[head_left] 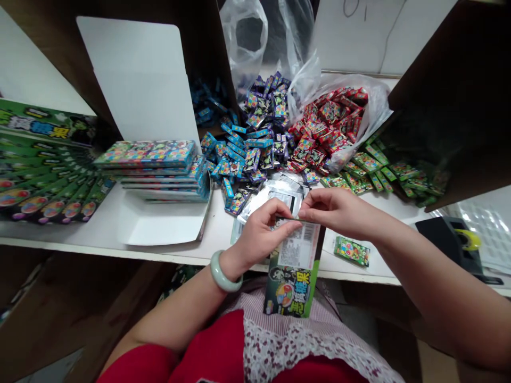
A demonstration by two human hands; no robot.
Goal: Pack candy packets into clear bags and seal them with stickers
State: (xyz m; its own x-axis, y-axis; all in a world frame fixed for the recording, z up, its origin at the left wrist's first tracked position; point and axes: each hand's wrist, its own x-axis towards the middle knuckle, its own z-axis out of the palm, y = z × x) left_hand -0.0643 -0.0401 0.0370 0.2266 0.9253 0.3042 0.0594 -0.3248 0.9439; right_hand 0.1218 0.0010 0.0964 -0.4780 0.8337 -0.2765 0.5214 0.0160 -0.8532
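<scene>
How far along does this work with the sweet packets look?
Done: the green cartons and stacked flat boxes look finished. In hand: the left hand and right hand pinch a barcoded card. Left: loose blue packets, red packets and green packets lie heaped.

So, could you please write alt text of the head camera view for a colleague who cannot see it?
A person's left hand and right hand pinch the top edge of a green candy box with a barcode label, over a white shelf. Beyond lie heaps of blue packets, red packets and green packets, beside a stack of flat boxes.
</scene>
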